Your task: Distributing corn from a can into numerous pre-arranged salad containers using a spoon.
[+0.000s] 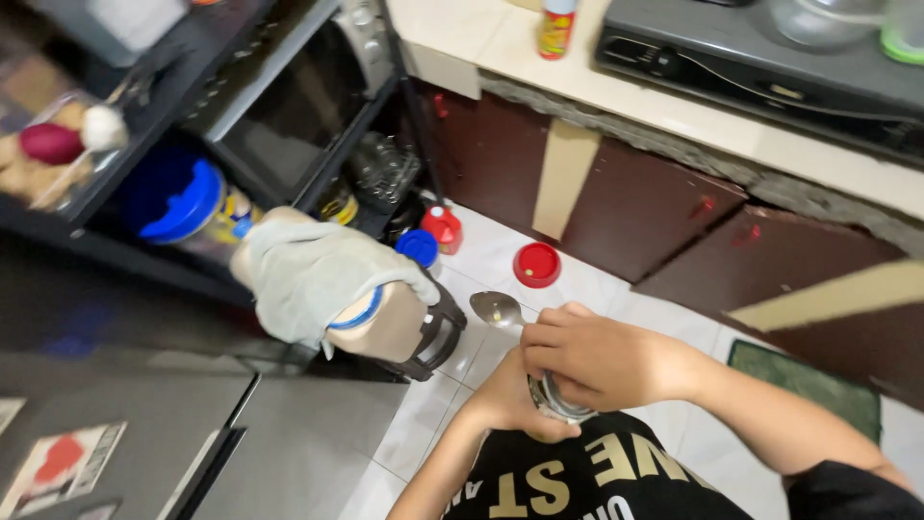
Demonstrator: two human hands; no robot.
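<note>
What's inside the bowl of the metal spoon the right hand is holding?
A small yellowish speck sits in the shiny metal spoon. The right hand covers the handle; the left hand hides most of the metal container beneath.

Floor (500, 255): white tiles below me; a red round lid (536, 265) lies on them by the dark cabinet doors; a green mat (808, 380) lies to my right
Counter (500, 39): pale top; a stove (760, 67) and a small red-and-yellow bottle (556, 27) stand on it
Black shelf (106, 246): holds a blue-lidded jar (188, 207)
</note>
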